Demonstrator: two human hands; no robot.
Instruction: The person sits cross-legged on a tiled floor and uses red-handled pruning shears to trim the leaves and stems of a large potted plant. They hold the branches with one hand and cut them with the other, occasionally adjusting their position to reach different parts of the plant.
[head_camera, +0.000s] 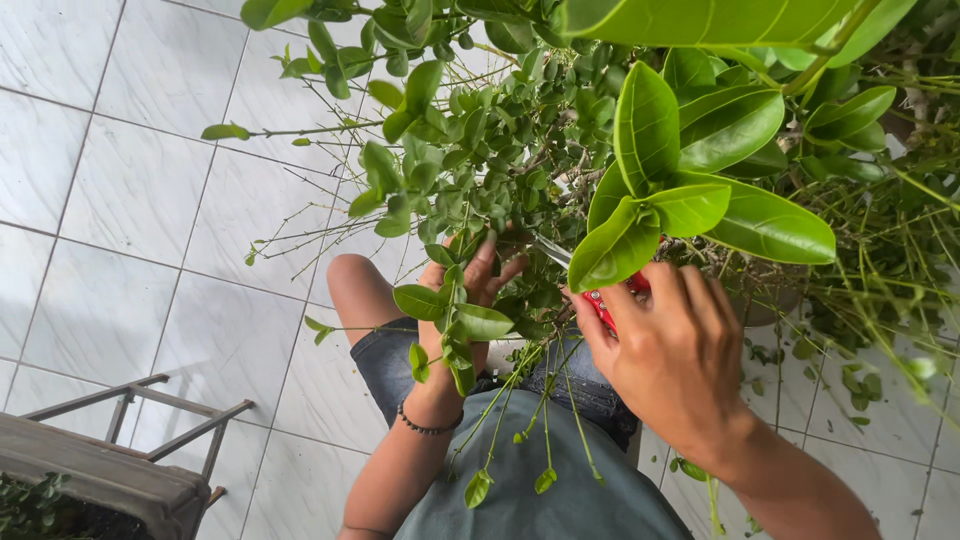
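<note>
My right hand (672, 348) grips red-handled pruning shears (603, 303), whose metal blade (552, 250) points up-left into a leafy potted shrub (500, 150). My left hand (470, 285), with a dark bead bracelet on the wrist, reaches into the shrub and holds a thin leafy stem close to the blade. Large glossy leaves (690, 200) hang in front of my right hand and hide most of the shears. Thin green stems droop over my grey shirt and denim shorts.
White tiled floor (150, 200) spreads to the left. A metal stand with a dark planter (100, 480) sits at the lower left. Cut leaves and twigs (860, 390) litter the tiles at right, beside a brown pot (770, 290).
</note>
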